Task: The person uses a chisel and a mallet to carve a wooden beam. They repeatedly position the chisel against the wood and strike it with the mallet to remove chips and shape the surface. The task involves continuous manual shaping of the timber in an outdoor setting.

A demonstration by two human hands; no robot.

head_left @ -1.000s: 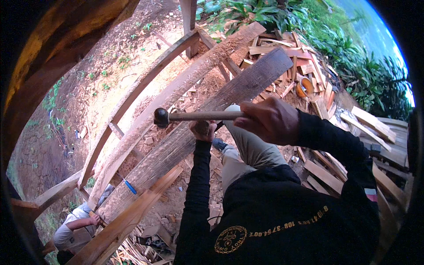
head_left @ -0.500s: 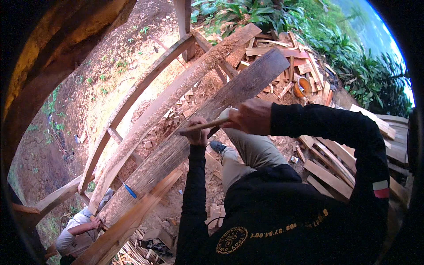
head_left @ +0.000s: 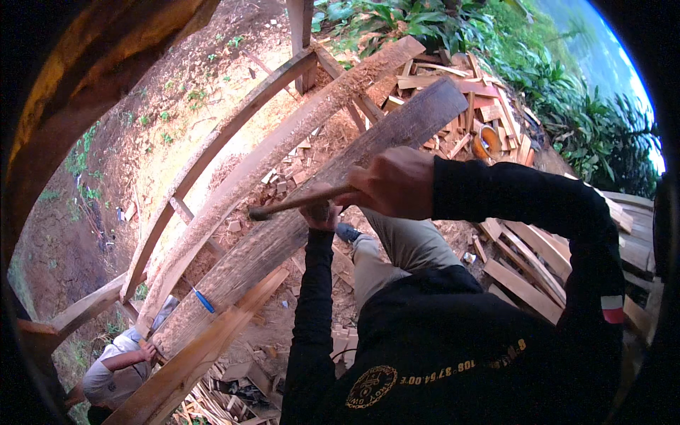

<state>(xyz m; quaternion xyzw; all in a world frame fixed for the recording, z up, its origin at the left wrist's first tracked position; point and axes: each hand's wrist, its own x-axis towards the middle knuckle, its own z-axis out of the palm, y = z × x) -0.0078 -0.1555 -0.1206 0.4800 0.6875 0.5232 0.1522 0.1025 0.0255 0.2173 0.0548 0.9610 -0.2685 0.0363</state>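
Note:
My right hand (head_left: 393,183) is closed round a wooden stick (head_left: 294,202) with a dark far end. The stick slants leftward across my left hand (head_left: 320,214) and over the plank; whether it touches either cannot be told. Partly hidden beneath it, my left hand is closed at the plank's near edge, and what its fingers hold does not show clearly. The long weathered plank (head_left: 244,265) runs from lower left to upper right in front of me. A blue-handled tool (head_left: 204,301) with a thin shaft lies toward the plank's lower left end.
Beyond the plank stands a curved wooden frame (head_left: 283,138) strewn with shavings. Another person's hand (head_left: 146,350) is at the lower left, by the plank's end. A paler board (head_left: 191,354) lies nearer. Wood offcuts (head_left: 499,117), an orange ring-shaped object (head_left: 486,142) and boards (head_left: 524,287) lie rightward.
The stick's dark end has moved left, well past my left hand. My right hand has shifted slightly left and up. My left hand stays at the plank's near edge.

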